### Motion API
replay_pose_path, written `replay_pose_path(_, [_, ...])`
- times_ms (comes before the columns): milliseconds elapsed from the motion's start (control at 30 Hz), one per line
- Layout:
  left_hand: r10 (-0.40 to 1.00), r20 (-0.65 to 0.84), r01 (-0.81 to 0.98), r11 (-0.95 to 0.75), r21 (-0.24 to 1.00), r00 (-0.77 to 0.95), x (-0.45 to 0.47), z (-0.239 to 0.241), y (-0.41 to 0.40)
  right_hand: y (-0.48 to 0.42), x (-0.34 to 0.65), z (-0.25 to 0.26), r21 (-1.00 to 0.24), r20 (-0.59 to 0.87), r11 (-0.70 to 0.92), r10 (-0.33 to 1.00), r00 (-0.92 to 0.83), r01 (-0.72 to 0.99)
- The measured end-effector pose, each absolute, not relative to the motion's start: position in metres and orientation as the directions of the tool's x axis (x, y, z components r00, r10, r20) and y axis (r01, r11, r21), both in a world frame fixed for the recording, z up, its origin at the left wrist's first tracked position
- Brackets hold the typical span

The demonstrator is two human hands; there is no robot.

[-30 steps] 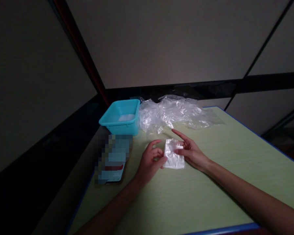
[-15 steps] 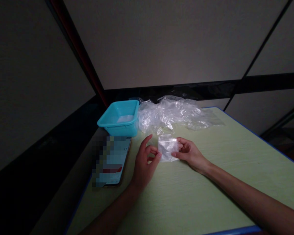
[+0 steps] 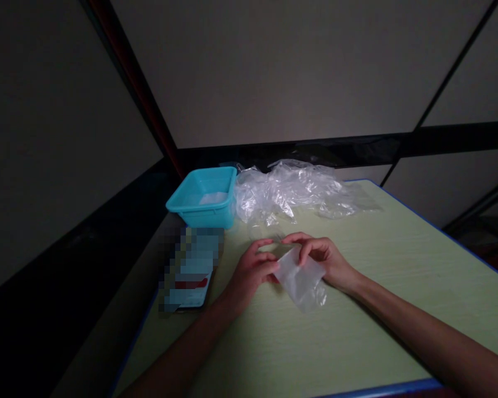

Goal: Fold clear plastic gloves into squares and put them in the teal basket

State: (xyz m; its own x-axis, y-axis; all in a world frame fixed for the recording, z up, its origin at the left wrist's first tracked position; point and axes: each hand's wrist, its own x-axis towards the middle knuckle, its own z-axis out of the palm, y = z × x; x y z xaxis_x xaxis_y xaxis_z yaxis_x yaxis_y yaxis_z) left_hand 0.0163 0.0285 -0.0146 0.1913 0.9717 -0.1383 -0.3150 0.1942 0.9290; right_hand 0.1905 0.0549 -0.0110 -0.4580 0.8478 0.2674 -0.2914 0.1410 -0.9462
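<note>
A small clear plastic bag (image 3: 299, 279) is held between my two hands above the table, tilted with its lower end hanging toward me. My left hand (image 3: 255, 268) pinches its left edge between thumb and fingers. My right hand (image 3: 321, 257) grips its upper right part, one finger lying across the front face. Just beyond my fingertips lies another piece of clear film (image 3: 265, 229) on the table. Whether anything is inside the held bag, I cannot tell.
A turquoise plastic basket (image 3: 201, 208) with something whitish inside stands at the back left. Beside it spreads a heap of crumpled clear plastic (image 3: 299, 188). A phone (image 3: 195, 271), partly blurred out, lies left of my hands on the pale green table (image 3: 377, 326) with blue edging.
The bag has been lifted off the table and turned so that it hangs toward me. My left fingers have closed in on it, and my right hand has shifted its grip.
</note>
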Motion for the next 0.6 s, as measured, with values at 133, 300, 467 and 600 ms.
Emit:
replay_pose_path(133, [0.977,-0.089,-0.268,0.140,0.953,0.192,0.0182,-0.0134,0.0261,0.0556,0.1884,-0.0140,-0.947,0.188,0.044,0.878,-0.440,-0.318])
replay_pose_path(300, [0.999,-0.016,-0.211,0.025,0.977,0.047,0.0183,-0.0085,0.0254,0.0582,0.1878,-0.0153,-0.869,-0.095,-0.284,0.899,-0.429,-0.404])
replay_pose_path(467, [0.999,0.032,-0.184,-0.037,0.982,-0.028,0.0171,-0.0081,0.0289,0.0554,0.1858,-0.0117,-0.872,-0.148,-0.312,0.903,-0.404,-0.378])
replay_pose_path(600, [0.999,0.035,-0.207,-0.040,0.978,-0.027,0.0194,-0.0128,0.0306,0.0539,0.1823,-0.0140,-0.895,-0.127,-0.264,0.924,-0.361,-0.361])
